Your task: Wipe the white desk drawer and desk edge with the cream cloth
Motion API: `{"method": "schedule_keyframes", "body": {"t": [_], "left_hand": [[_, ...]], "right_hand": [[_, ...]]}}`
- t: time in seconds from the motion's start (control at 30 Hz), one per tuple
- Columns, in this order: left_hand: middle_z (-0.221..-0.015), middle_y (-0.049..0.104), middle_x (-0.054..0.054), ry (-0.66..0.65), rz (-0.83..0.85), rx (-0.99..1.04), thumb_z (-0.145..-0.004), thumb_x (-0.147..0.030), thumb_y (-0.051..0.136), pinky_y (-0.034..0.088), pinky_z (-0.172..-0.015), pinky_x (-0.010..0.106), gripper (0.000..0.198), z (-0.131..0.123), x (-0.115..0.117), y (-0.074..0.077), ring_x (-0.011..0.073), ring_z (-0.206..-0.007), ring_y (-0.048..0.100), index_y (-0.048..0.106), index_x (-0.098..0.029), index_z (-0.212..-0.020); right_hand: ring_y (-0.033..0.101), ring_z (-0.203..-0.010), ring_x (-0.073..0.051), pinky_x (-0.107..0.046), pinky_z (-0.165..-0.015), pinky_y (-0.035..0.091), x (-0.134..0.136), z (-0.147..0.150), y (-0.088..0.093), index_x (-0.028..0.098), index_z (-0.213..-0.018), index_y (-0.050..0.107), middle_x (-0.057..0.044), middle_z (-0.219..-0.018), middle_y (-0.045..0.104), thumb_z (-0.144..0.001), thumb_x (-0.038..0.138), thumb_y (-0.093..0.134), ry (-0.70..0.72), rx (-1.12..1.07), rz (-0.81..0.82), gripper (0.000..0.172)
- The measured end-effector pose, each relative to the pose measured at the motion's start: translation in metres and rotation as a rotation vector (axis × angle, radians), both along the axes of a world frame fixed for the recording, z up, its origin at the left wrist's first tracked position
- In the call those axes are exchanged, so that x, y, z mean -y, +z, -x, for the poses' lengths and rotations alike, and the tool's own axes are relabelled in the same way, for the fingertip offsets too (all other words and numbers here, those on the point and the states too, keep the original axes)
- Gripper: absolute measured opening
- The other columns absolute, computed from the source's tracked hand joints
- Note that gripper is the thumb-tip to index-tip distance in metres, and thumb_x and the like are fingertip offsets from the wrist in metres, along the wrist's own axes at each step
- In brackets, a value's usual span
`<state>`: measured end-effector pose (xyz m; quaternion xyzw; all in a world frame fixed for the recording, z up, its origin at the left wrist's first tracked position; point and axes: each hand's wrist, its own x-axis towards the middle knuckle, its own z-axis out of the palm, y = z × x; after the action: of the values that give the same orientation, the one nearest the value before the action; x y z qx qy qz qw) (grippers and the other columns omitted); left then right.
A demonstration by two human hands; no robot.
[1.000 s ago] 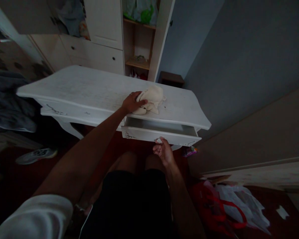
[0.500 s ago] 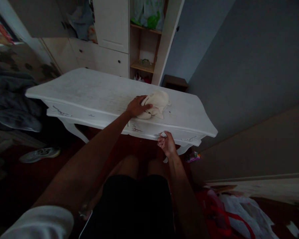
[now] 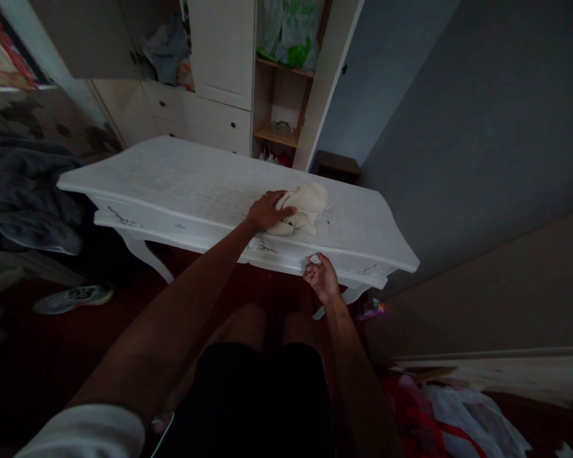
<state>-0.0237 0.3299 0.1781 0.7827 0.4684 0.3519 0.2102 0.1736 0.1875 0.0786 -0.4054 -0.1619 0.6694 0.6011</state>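
Observation:
A cream-coloured crumpled cloth item [image 3: 310, 202] rests on the white table [image 3: 191, 175], near its front edge. My left hand [image 3: 268, 211] grips its left side, thumb over the folds and fingers partly hidden behind them. Just in front of the table's drawer front, my right hand [image 3: 321, 277] is closed with the fingers curled in. Between its thumb and forefinger is a small white piece [image 3: 314, 259], too small to name.
Behind the table stands a white wardrobe [image 3: 224, 57] with open doors and bags on its shelves. Dark clothes [image 3: 23, 191] hang at the left above a shoe [image 3: 74, 299]. Bags [image 3: 468, 413] lie on the floor at lower right, beside the grey wall [image 3: 496, 127].
The whole view has shifted slightly, so the table and wardrobe sit a little lower and further right. Both hands keep nearly the same place and grip relative to the table.

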Motion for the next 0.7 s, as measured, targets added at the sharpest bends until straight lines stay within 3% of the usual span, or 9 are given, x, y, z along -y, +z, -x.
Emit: {"method": "schedule_keyframes", "body": {"t": [0.43, 0.7], "left_hand": [[-0.129, 0.06, 0.008, -0.006, -0.031, -0.04, -0.079, -0.059, 0.06, 0.045, -0.101, 0.04, 0.065, 0.002, 0.003, 0.001, 0.0263, -0.116, 0.058, 0.054, -0.025, -0.134], [-0.119, 0.062, 0.011, 0.015, -0.107, -0.159, -0.074, -0.031, 0.064, 0.047, -0.097, 0.039, 0.051, -0.012, 0.021, 0.009, 0.029, -0.11, 0.059, 0.055, -0.018, -0.122]], "right_hand": [[0.051, -0.042, -0.01, -0.02, -0.045, 0.044, -0.001, 0.001, 0.001, 0.017, -0.076, 0.065, -0.001, -0.052, 0.064, -0.084, 0.041, 0.064, 0.023, -0.057, 0.036, 0.026], [0.051, -0.041, -0.011, -0.021, -0.042, 0.042, -0.001, -0.002, 0.008, 0.019, -0.075, 0.063, 0.0, -0.054, 0.064, -0.083, 0.044, 0.062, 0.076, 0.002, 0.09, 0.026]]}}
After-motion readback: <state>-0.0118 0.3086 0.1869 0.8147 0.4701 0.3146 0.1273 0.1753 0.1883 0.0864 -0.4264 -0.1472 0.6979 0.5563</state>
